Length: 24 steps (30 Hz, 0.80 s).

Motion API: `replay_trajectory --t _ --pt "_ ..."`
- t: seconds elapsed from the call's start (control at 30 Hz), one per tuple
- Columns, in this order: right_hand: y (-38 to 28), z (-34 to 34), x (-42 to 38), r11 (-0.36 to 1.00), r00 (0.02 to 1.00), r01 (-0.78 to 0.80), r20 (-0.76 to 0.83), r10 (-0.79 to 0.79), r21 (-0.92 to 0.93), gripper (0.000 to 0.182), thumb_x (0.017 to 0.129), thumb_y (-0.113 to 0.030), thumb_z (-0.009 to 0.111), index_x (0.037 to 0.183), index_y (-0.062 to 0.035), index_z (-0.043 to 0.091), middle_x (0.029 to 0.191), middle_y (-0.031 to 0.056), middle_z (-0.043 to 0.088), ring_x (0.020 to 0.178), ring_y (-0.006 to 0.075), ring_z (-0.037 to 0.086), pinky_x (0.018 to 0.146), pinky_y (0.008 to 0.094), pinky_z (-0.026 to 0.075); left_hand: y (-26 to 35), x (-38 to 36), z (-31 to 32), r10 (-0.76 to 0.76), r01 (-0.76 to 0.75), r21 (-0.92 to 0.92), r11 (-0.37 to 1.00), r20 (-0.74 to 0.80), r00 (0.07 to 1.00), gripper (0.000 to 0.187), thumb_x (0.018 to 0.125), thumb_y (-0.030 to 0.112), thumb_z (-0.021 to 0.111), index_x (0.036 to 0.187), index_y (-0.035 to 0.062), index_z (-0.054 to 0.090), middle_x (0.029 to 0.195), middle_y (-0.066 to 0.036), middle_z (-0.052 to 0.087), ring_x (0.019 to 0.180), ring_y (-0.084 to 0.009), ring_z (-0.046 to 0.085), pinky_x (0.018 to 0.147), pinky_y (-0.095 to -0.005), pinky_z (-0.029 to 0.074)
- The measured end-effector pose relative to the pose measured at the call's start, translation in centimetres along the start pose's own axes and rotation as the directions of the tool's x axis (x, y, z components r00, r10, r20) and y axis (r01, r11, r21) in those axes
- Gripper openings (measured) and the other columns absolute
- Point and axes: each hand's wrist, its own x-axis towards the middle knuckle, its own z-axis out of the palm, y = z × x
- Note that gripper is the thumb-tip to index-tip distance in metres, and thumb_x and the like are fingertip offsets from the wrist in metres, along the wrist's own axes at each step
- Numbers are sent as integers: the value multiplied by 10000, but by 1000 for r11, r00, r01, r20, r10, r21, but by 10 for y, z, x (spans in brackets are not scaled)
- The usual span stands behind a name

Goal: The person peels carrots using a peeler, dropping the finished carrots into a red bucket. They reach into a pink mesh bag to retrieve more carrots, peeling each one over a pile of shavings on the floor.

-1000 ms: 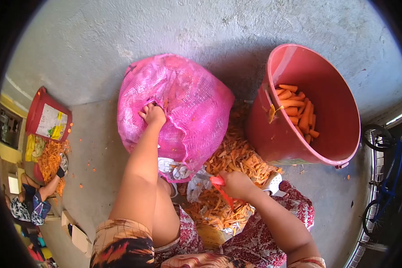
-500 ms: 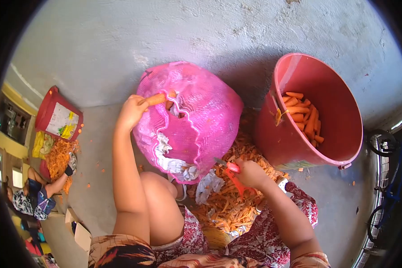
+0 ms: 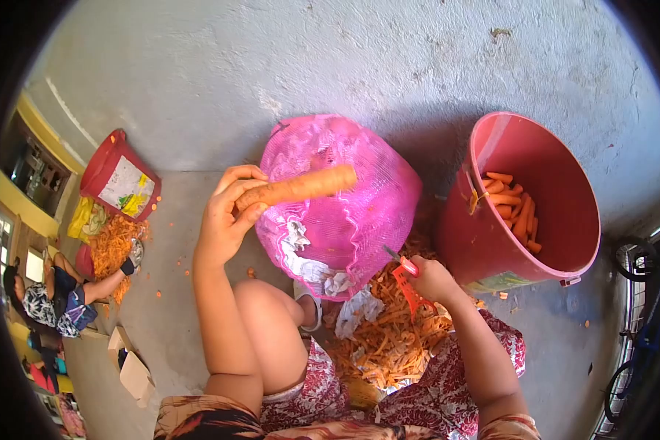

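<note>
My left hand point(image 3: 231, 209) is closed around the thick end of an unpeeled carrot point(image 3: 308, 185), held sideways above the pink mesh sack point(image 3: 385, 198). The sack's slit faces me, with crumpled paper point(image 3: 312, 270) showing inside it. My right hand point(image 3: 431, 280) grips a red-handled peeler point(image 3: 407, 265) with its short metal blade pointing up and left, apart from the carrot. A red strip point(image 3: 411, 292) hangs beside the handle. Below lies a heap of carrot peelings point(image 3: 389, 345) between my legs.
A large red bucket point(image 3: 458, 235) at the right holds several peeled carrots point(image 3: 519, 209). At the far left, another person point(image 3: 59, 301) sits by a peel pile point(image 3: 114, 246) and a second red bucket point(image 3: 99, 172). A grey wall point(image 3: 389, 59) stands behind the sack.
My left hand has drawn the carrot out of the sack's slit and turned it sideways in front of the sack. My right hand still holds the peeler, almost unmoved.
</note>
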Motion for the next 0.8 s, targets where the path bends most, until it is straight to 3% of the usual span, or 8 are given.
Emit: replay_trajectory --t 0.07,0.1,0.17,0.23,0.27,0.47,0.6,0.8 --pt "4 1 1 997 1000 -4 -8 5 71 224 694 -135 536 879 -10 515 766 216 565 770 367 538 673 408 419 -21 -2 5 128 -127 -115 985 -1 992 367 790 294 551 936 -41 517 1054 -97 404 897 -241 528 765 -355 464" --pt "6 3 2 994 1000 -7 -11 9 105 217 696 -129 534 874 -8 514 764 217 563 770 368 537 672 408 417 -23 -3 28 -30 -25 -614 789 -80 996 356 788 330 544 918 -1 525 1033 -91 430 928 -284 516 753 -405 470" --pt "4 4 4 987 998 27 -57 -19 160 200 701 -117 525 865 -4 512 756 218 560 764 368 538 656 405 417 -22 -5 69 -371 130 -967 219 40 928 364 799 341 527 1006 45 484 1057 -92 452 906 -291 529 724 -463 480" --pt "7 5 6 964 990 50 -142 -13 262 185 706 -107 518 856 0 507 749 221 555 760 373 535 640 404 416 -35 -12 112 -574 292 -920 -261 391 719 352 819 378 482 1002 78 462 989 -78 503 794 -224 553 678 -401 495" --pt "8 8 10 939 979 64 -203 6 338 179 708 -104 516 851 2 503 746 224 552 759 379 532 631 405 416 -72 -25 126 -362 409 -794 -449 580 730 339 831 375 460 961 62 457 922 -75 517 747 -187 545 641 -352 490" --pt "-14 -20 9 813 873 24 -408 267 582 135 798 -136 487 829 -5 496 589 59 464 548 106 433 533 274 390 -26 -18 181 -581 303 -764 -570 636 509 330 838 362 432 924 43 431 773 -86 492 667 -201 526 656 -358 474" --pt "-16 -29 12 734 810 180 -522 267 655 145 808 -148 495 852 -11 515 651 24 511 592 88 451 575 254 394 -18 -10 195 -663 386 -803 -455 595 455 352 830 354 441 955 25 441 710 -74 471 636 -199 513 713 -388 472" --pt "-18 -30 18 631 759 306 -583 291 713 110 814 -133 500 820 -23 502 667 -6 491 608 64 428 569 231 378 -41 -10 213 -455 519 -732 -441 681 574 405 820 329 476 1031 -16 448 733 -75 506 607 -168 515 622 -301 504"
